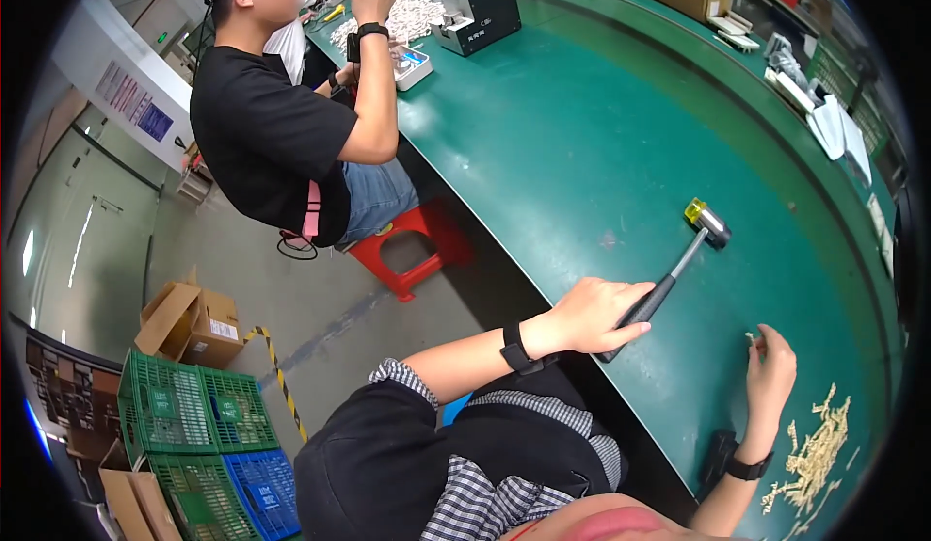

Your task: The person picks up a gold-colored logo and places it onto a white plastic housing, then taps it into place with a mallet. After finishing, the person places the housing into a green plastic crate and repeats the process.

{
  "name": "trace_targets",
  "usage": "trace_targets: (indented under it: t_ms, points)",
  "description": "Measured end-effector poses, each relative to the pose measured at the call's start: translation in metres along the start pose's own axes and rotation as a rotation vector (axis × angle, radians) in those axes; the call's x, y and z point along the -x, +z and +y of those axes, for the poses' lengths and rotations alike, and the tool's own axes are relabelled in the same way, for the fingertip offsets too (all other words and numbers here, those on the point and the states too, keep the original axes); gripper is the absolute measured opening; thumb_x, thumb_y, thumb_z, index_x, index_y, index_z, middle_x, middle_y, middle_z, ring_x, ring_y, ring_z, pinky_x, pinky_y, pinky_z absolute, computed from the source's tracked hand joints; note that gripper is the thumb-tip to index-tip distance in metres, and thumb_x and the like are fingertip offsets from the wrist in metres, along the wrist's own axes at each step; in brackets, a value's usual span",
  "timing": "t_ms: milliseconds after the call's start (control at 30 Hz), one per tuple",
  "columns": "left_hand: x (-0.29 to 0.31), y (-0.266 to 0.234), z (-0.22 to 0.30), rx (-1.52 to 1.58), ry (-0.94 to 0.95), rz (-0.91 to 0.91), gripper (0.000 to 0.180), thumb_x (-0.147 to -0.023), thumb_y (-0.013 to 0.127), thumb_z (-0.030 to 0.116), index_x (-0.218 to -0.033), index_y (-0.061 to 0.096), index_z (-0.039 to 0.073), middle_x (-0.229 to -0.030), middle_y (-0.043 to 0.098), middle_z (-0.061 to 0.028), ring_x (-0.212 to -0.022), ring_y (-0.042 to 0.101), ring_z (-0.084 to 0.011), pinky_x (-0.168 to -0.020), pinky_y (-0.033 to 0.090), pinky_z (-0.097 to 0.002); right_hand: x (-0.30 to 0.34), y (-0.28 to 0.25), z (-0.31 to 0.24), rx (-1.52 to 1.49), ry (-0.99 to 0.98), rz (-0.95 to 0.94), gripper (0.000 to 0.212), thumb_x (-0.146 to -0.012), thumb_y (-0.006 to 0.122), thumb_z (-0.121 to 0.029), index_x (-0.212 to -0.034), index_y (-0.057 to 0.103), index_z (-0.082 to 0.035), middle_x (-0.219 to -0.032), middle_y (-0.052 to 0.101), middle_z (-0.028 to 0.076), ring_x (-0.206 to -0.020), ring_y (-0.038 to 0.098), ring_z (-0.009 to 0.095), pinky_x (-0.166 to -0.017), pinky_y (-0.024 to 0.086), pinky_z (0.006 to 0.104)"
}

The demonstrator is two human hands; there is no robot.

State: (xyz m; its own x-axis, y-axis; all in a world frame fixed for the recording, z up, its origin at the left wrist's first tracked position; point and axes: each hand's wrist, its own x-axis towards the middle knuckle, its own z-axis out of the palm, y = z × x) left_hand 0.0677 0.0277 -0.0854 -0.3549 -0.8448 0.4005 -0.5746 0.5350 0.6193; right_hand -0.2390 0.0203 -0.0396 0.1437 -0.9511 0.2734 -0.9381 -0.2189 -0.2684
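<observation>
My left hand is closed round the black grip of a mallet. The mallet's grey shaft runs away from me to a metal head with one yellow face and one black face, low over the green table. To its right, my right hand has its fingers pinched together at a small pale piece, too small to make out clearly. Beside my right wrist lies a loose pile of small cream-coloured pieces. Both wrists wear black bands.
A co-worker sits on a red stool at the far left of the green table. Near them are a white tray, a heap of white parts and a black machine. Green crates stand on the floor.
</observation>
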Motion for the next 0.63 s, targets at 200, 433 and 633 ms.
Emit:
trace_targets:
  t_ms: [200,433,633]
  points:
    - [-0.002,0.001,0.000,-0.028,-0.002,0.011,0.052,-0.079,0.062,0.033,-0.120,0.052,0.003,-0.068,0.060,-0.0110,-0.063,0.062,-0.0286,-0.057,0.048,-0.0377,-0.001,-0.007,0.002,-0.431,0.105,0.213,0.022,-0.080,0.060,0.006,-0.101,0.059,0.001,-0.087,0.058,0.007,-0.076,0.059,0.013,-0.066,0.050,0.0248]
    - [-0.004,-0.001,0.003,-0.050,-0.041,-0.020,0.050,-0.079,0.063,0.032,-0.120,0.054,0.004,-0.061,0.055,-0.0071,-0.058,0.059,-0.0254,-0.054,0.045,-0.0362,0.000,0.014,0.017,-0.910,0.137,0.344,0.012,-0.087,0.057,0.003,-0.098,0.054,0.002,-0.095,0.055,0.006,-0.085,0.057,0.010,-0.073,0.048,0.0214]
    - [-0.002,0.002,0.002,-0.043,-0.022,0.012,0.051,-0.078,0.065,0.031,-0.120,0.054,0.004,-0.060,0.055,-0.0058,-0.057,0.058,-0.0242,-0.053,0.044,-0.0357,0.004,0.018,0.020,-0.908,0.079,0.279,0.013,-0.086,0.058,0.004,-0.098,0.052,0.002,-0.096,0.057,0.008,-0.090,0.060,0.015,-0.077,0.048,0.0207]
